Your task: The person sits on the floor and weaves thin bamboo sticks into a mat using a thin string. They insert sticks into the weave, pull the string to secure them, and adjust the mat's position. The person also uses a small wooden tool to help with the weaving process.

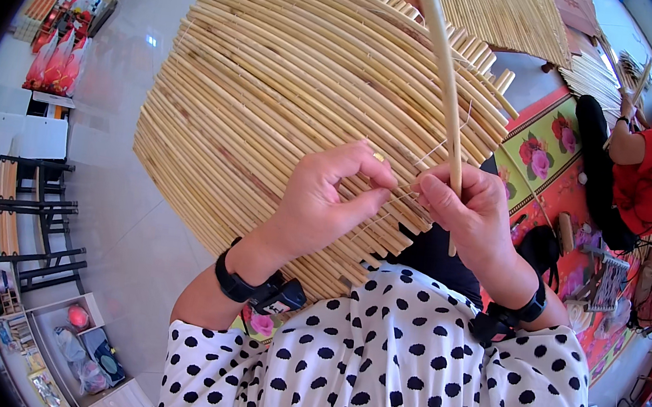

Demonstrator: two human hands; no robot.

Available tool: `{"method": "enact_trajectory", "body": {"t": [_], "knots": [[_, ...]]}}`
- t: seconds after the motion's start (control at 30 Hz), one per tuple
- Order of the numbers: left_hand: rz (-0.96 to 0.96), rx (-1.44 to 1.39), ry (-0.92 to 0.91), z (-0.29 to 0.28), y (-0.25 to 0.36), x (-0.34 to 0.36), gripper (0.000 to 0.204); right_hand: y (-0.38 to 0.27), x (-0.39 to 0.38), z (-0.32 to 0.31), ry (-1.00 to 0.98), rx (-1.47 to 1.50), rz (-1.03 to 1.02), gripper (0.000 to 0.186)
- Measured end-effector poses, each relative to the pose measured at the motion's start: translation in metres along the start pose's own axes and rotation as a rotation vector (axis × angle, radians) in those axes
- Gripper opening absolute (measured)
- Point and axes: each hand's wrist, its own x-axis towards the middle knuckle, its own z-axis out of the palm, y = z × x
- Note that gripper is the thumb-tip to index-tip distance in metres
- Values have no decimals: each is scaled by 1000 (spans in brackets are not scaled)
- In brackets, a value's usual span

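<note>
Where the thin pale stick (446, 80) crosses the mat of lashed pale sticks (290, 95), just right of centre, grips that stick in the right hand (473, 216), thumb and fingers clenched round its lower part. Leaves a short stub below the fist at 5 o'clock and sends the long upper end off toward 12 o'clock. Sets the left hand (326, 203) just beside, at centre, thumb and forefinger pinched shut against the mat's near edge, other fingers curled; cannot tell what sits inside the pinch. Shows a fine pale thread (433, 150) between the two hands, running up toward 1 o'clock. Spreads the mat itself from centre out to 11 o'clock, tilted, its ragged stick ends toward 3 o'clock and its near edge over the lap. Wears a black band on each wrist, left (240, 282) and right (521, 310), above a white garment with black dots (404, 365) at 6 o'clock. Shows another stick mat (508, 15) at 1 o'clock, a floral floor cloth (545, 148) at 2 o'clock, and on it another person in a red top (651, 176) at 3 o'clock. Holds a black rack (40, 211) at 9 o'clock, red packets (57, 60) at 10 o'clock and open white shelves (61, 342) at 7 o'clock on a pale floor (123, 221).
</note>
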Motion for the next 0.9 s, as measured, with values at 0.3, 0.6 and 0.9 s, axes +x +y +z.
{"method": "enact_trajectory", "body": {"t": [0.3,0.6,0.9], "knots": [[-20,203,-16,7,14,2,11,3,-2,0,-49,-168,-44,17],[-265,-262,75,-5,7,-2,12,-2,-3,-8,-126,111,-17,33],[-275,-414,139,-8,-1,-3,14,0,-12,-25,-142,34,48,44]]}}
